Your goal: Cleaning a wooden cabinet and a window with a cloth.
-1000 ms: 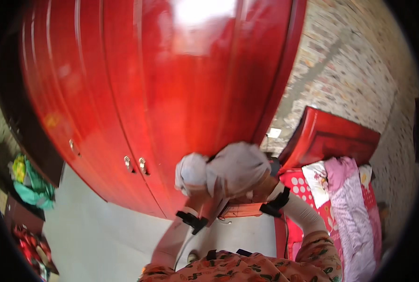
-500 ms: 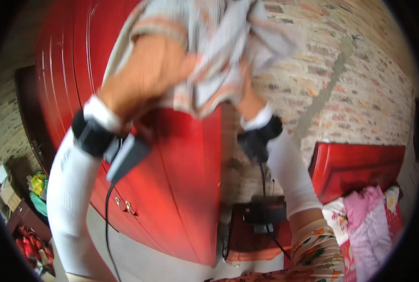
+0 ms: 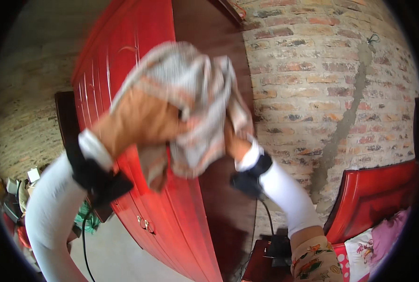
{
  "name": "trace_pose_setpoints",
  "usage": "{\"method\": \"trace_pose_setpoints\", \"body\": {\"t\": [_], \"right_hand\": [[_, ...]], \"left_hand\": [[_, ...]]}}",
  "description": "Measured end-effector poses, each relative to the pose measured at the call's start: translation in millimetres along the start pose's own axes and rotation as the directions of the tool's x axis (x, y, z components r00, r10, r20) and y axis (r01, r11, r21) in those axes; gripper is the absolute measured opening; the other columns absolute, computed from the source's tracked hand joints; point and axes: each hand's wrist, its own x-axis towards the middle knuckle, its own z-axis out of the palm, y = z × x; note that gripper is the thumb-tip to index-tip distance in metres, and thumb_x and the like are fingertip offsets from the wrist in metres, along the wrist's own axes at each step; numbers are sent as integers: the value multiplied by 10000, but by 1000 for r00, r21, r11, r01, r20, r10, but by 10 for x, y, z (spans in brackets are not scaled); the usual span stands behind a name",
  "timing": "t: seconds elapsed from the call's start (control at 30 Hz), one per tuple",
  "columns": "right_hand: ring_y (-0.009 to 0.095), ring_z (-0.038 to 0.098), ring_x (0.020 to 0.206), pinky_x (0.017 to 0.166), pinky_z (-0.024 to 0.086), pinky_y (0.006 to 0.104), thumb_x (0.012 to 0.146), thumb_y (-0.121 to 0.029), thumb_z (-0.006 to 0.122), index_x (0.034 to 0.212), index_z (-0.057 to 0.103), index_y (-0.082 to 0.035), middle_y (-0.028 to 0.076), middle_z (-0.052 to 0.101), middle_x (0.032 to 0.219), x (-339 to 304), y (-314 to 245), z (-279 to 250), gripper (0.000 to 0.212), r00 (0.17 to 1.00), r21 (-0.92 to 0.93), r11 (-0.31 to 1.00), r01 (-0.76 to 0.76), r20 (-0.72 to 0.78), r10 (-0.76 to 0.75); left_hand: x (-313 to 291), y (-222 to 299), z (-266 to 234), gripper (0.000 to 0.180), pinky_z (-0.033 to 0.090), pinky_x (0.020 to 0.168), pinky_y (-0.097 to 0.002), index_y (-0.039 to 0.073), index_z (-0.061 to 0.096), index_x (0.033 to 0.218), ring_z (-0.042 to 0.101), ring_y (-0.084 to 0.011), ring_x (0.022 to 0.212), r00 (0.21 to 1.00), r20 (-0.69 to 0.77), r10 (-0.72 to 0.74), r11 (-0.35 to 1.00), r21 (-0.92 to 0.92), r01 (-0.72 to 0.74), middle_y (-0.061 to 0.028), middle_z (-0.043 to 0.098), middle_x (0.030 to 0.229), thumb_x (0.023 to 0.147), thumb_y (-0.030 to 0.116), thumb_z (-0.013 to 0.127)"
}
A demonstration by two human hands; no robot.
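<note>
A light grey towel (image 3: 190, 75) with pinkish-orange stripes hangs bunched up in front of me at the middle of the head view. My left hand (image 3: 141, 117) is closed on its left side, back of the hand toward me, with the fingertips lost in the folds. On the right edge of the cloth, my right hand (image 3: 237, 144) grips it, and most of its fingers are hidden behind the fabric. Both hands are slightly smeared by motion. White sleeves cover my forearms, and black straps with small dark devices and cables sit at both wrists.
Behind the towel stands a tall red wardrobe (image 3: 172, 225) with ring handles. A brick wall (image 3: 303, 89) runs along the right. At lower right are a red headboard (image 3: 378, 192) with bedding and a small red table (image 3: 261, 263). Assorted items lie piled at far left.
The view has shifted, so the towel and both hands sit lower in the picture and the wardrobe's dark side shows. Both hands still hold the towel, which has folded into a different bunch.
</note>
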Motion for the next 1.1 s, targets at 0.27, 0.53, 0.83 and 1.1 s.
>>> {"method": "trace_pose_setpoints", "body": {"t": [0.27, 0.53, 0.83, 1.1], "right_hand": [[246, 329, 1385, 1166, 231, 382, 852, -443, 607, 1480, 299, -150, 90, 339, 1512, 1742, 1130, -77, 759, 989, -133, 990, -44, -147, 24], [240, 328, 1386, 1168, 230, 381, 863, -434, 591, 1485, 282, -153, 86, 336, 1513, 2764, 1853, 58, 749, 980, -88, 978, -191, -64, 186], [234, 327, 1386, 1170, 229, 380, 876, -424, 573, 1491, 263, -157, 82, 333, 1514, 2656, 2693, 400, 739, 943, -34, 946, -321, 76, 323], [229, 325, 1387, 1172, 228, 379, 888, -415, 556, 1496, 247, -160, 78, 330, 1515, 2495, 3307, 630, 729, 922, 6, 930, -368, 131, 364]], "left_hand": [[833, -859, -358, 477, 501, 844, -428, 35, 646, 1045, 654, -347, 926, 926, 35, -375, 874, 346, 341, -208, 678, 973, 833, 458, 591], [1130, -1917, -436, 429, 489, 843, -418, 29, 646, 1038, 641, -337, 950, 847, 235, -477, 757, 599, 260, -229, 658, 1003, 872, 415, 561], [1516, -2366, -149, 408, 486, 818, -438, 49, 640, 1033, 638, -360, 917, 712, 378, -592, 677, 712, 185, -239, 652, 983, 886, 411, 525], [1958, -2327, 446, 392, 484, 795, -455, 67, 635, 1030, 636, -380, 887, 658, 518, -547, 729, 681, 70, -248, 647, 966, 898, 407, 492]]}}
